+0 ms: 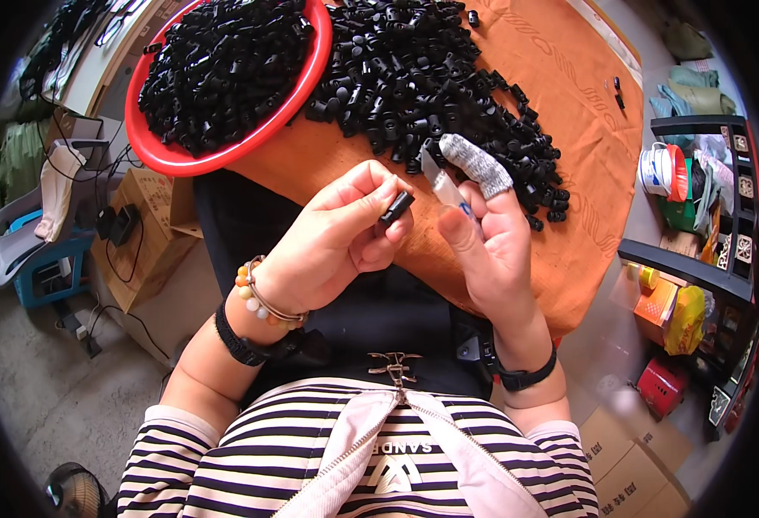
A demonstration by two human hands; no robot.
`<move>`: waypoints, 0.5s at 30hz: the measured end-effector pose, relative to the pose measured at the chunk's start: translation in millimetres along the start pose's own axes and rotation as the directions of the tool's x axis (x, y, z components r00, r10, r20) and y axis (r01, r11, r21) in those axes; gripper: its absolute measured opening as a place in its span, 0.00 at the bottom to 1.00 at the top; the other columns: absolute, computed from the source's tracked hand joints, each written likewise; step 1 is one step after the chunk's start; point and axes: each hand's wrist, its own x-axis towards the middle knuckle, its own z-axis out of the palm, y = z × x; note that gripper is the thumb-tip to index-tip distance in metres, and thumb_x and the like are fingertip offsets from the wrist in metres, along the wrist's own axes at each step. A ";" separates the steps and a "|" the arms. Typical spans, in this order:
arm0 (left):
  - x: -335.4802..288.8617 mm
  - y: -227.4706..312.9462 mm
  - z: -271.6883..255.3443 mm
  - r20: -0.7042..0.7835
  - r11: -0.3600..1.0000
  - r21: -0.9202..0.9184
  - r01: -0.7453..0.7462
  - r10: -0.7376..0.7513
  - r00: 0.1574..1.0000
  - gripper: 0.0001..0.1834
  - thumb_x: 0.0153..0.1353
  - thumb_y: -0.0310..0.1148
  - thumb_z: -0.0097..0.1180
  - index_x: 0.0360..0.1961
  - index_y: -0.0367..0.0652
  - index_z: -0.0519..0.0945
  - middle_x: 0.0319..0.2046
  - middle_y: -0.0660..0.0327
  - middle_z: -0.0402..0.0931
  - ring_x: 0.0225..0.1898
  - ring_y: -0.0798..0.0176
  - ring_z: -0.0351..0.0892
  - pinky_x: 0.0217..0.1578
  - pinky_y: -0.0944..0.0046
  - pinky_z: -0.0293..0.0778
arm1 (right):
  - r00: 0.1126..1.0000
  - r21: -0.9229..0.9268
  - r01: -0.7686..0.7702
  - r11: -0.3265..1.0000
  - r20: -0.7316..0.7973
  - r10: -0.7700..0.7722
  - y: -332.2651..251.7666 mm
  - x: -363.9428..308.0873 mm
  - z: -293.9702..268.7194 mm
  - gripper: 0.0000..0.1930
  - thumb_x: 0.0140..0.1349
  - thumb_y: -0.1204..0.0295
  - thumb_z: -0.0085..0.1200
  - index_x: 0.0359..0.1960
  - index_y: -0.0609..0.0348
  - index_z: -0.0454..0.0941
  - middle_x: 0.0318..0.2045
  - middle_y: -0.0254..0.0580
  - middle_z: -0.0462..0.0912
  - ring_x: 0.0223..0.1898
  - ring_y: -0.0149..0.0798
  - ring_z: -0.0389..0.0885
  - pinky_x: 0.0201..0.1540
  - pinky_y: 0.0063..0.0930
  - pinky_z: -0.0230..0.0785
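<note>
My left hand pinches a small black cylindrical plastic piece between thumb and fingertips, above the near edge of the orange-covered table. Just to its right, my right hand is closed around a small craft knife, its blade pointing up and slightly left. A grey knitted finger sleeve covers my right index finger, which is raised. The blade and the black piece are apart. Beyond my hands spreads a heap of similar black plastic pieces; the knife's handle is mostly hidden in my palm.
A red basin full of black pieces stands at the table's far left. The orange cloth covers the table. Left are a cardboard box and a grey-blue chair. A black shelf rack with packages stands right, cartons below it.
</note>
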 end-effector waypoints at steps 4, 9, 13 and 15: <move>0.6 -5.1 -4.4 0.039 0.999 0.036 -0.008 0.006 0.999 0.07 0.67 0.37 0.41 0.36 0.47 0.68 0.23 0.67 0.68 0.18 0.79 0.55 0.18 0.79 0.50 | 0.996 0.016 -0.081 0.997 0.038 0.080 1.7 6.6 8.3 0.25 0.59 0.74 0.53 0.55 0.72 0.59 0.42 0.45 0.75 0.39 0.24 0.73 0.41 0.15 0.67; -2.2 -1.9 -2.1 0.042 0.996 0.073 -0.046 0.043 0.998 0.06 0.67 0.36 0.41 0.37 0.46 0.68 0.23 0.67 0.67 0.18 0.79 0.55 0.17 0.78 0.50 | 0.988 0.138 -0.143 0.980 -0.031 0.149 -1.0 12.3 15.2 0.24 0.58 0.78 0.52 0.55 0.71 0.60 0.44 0.44 0.74 0.40 0.25 0.74 0.41 0.15 0.68; -7.0 10.5 -0.6 -0.052 0.986 0.129 -0.108 0.115 0.992 0.06 0.66 0.35 0.41 0.39 0.46 0.68 0.23 0.66 0.66 0.18 0.77 0.56 0.17 0.77 0.51 | 0.997 0.047 -0.040 0.998 -0.061 0.043 3.8 13.6 2.9 0.25 0.58 0.81 0.52 0.57 0.68 0.59 0.50 0.42 0.70 0.50 0.28 0.68 0.52 0.20 0.63; -9.8 21.5 -4.1 -0.136 0.969 0.131 -0.208 0.225 0.965 0.09 0.67 0.36 0.40 0.42 0.45 0.68 0.24 0.65 0.66 0.19 0.76 0.61 0.18 0.78 0.55 | 0.996 0.026 -0.031 0.999 -0.083 0.033 3.2 10.7 -2.9 0.26 0.55 0.85 0.53 0.56 0.67 0.60 0.52 0.43 0.69 0.53 0.29 0.68 0.53 0.20 0.62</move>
